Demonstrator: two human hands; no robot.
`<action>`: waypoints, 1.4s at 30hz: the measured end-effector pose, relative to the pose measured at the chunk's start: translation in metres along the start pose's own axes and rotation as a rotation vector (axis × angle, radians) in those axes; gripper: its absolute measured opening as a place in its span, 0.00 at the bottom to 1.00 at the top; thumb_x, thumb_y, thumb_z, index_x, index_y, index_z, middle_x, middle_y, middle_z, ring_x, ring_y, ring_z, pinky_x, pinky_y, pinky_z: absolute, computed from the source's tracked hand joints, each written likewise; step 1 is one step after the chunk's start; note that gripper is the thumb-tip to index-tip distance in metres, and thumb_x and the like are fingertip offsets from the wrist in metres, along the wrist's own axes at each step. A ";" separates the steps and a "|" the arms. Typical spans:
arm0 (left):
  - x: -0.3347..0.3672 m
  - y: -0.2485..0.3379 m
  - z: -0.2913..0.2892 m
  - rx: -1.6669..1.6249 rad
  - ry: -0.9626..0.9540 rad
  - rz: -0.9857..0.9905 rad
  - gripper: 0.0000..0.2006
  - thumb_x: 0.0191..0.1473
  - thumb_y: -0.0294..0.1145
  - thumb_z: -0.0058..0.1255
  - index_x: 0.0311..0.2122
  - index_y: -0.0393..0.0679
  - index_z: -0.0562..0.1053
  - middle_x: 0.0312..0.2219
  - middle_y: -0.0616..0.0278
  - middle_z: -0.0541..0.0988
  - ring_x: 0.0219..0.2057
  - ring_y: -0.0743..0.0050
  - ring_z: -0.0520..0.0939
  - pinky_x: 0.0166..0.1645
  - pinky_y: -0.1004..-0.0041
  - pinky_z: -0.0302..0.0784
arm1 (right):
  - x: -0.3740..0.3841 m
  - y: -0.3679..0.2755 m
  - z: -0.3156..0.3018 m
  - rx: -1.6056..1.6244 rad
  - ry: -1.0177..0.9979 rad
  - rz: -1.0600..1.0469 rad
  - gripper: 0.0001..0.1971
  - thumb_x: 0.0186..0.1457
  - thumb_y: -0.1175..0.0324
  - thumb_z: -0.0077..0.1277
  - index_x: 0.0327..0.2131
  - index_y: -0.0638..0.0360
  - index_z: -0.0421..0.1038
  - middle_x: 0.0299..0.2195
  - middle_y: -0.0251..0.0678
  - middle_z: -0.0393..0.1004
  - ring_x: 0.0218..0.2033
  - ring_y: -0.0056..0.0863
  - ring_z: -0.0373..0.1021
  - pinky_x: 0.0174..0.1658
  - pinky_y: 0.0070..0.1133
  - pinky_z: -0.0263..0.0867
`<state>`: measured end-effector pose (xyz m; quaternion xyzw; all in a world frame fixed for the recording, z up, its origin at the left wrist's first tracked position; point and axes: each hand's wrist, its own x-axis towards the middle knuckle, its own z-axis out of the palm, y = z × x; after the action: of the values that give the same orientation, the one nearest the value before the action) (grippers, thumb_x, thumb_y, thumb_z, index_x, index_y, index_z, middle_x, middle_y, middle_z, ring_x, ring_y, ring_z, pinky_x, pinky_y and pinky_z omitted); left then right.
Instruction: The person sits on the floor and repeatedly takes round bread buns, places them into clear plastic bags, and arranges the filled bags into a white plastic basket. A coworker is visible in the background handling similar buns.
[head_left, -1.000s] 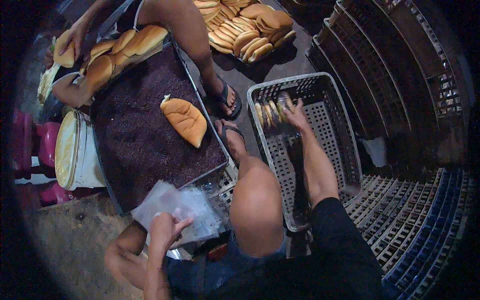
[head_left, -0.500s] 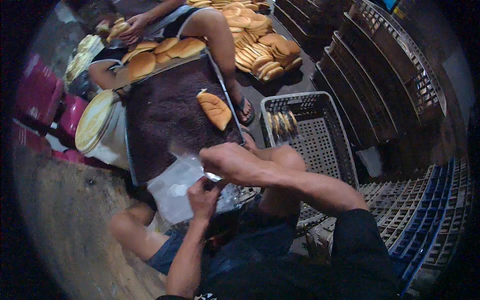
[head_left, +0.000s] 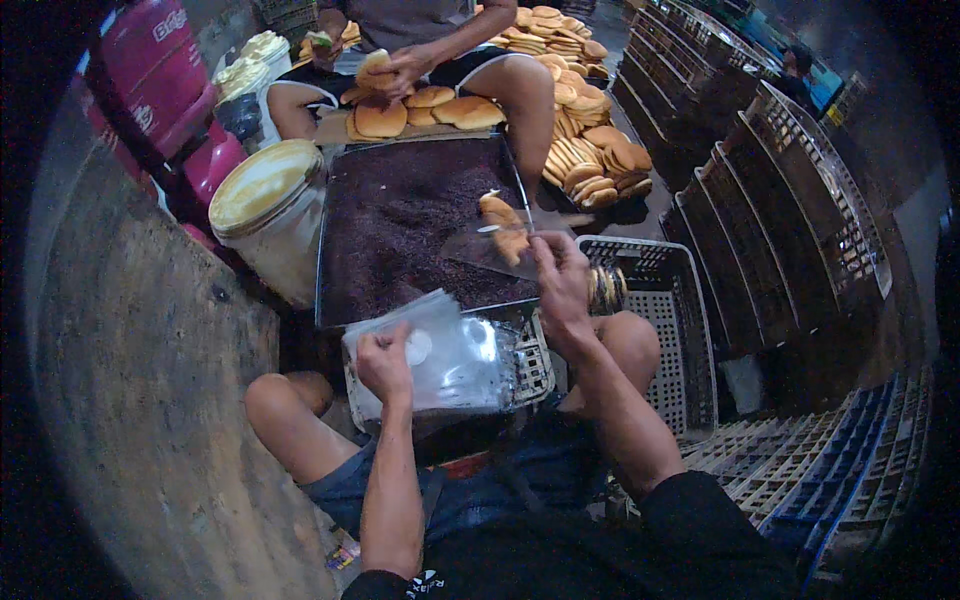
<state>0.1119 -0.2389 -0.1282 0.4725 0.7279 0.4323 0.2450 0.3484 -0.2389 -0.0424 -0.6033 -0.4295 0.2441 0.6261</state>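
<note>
My right hand (head_left: 562, 285) pinches one clear plastic bag (head_left: 468, 250) by its edge. That bag stretches left over a wide tray (head_left: 322, 235) of dark, crumbly filling. An orange-brown bread bun (head_left: 503, 240) lies on the filling, partly behind the bag. Lower left, my left hand (head_left: 385, 362) is closed at the edge of a stack of clear plastic bags (head_left: 450, 365), its fingertips pressed together on them. The stack rests on a pale slotted crate (head_left: 535, 368) between my knees.
Opposite, another person's hand (head_left: 405, 68) holds a bun above more buns (head_left: 465, 112). A white bucket (head_left: 262, 240) stands left of the tray. A crate (head_left: 692, 330) with several dark-filled buns (head_left: 607, 288) is at right. Bun piles (head_left: 590, 130) and stacked crates (head_left: 780, 215) lie beyond.
My hands have moved apart: the right went up and right with one bag, the left remains at the stack. The view has tilted up and shifted left.
</note>
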 end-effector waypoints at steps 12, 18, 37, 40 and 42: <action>0.043 0.072 0.017 -0.973 -0.631 -0.336 0.28 0.56 0.57 0.40 0.34 0.37 0.76 0.31 0.64 0.78 0.35 0.73 0.73 0.48 0.71 0.61 | -0.043 -0.006 0.028 0.622 -0.242 0.483 0.10 0.53 0.74 0.50 0.39 0.68 0.69 0.33 0.41 0.74 0.35 0.28 0.74 0.40 0.23 0.72; 0.052 0.094 0.029 -0.733 -0.452 -0.134 0.12 0.53 0.38 0.54 0.33 0.38 0.77 0.30 0.64 0.78 0.30 0.79 0.74 0.40 0.76 0.66 | -0.047 -0.003 0.005 0.307 -0.052 0.387 0.10 0.56 0.68 0.50 0.36 0.66 0.68 0.24 0.33 0.71 0.20 0.19 0.69 0.21 0.19 0.68; 0.178 -0.014 -0.028 -1.059 0.294 -0.364 0.28 0.59 0.54 0.36 0.51 0.38 0.66 0.48 0.60 0.70 0.45 0.70 0.71 0.52 0.71 0.62 | 0.206 0.085 0.293 -1.680 -0.828 -0.464 0.17 0.59 0.57 0.36 0.51 0.40 0.64 0.39 0.44 0.74 0.43 0.44 0.70 0.43 0.40 0.65; 0.182 -0.027 -0.037 -1.092 0.278 -0.356 0.27 0.60 0.54 0.36 0.51 0.38 0.66 0.46 0.57 0.71 0.46 0.67 0.71 0.56 0.69 0.59 | 0.198 0.093 0.300 -1.528 -0.898 -0.305 0.18 0.60 0.58 0.36 0.52 0.48 0.63 0.42 0.47 0.72 0.44 0.43 0.70 0.44 0.37 0.67; 0.179 -0.036 -0.045 -1.088 0.291 -0.347 0.27 0.60 0.54 0.35 0.50 0.38 0.66 0.45 0.56 0.72 0.45 0.67 0.71 0.56 0.68 0.58 | 0.165 0.073 0.275 -1.219 -0.727 -0.240 0.19 0.59 0.60 0.39 0.52 0.55 0.61 0.44 0.50 0.70 0.45 0.43 0.70 0.46 0.35 0.66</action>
<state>-0.0174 -0.1019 -0.1270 0.0888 0.4940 0.7578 0.4169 0.2198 0.0579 -0.0994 -0.6747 -0.7340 0.0756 0.0178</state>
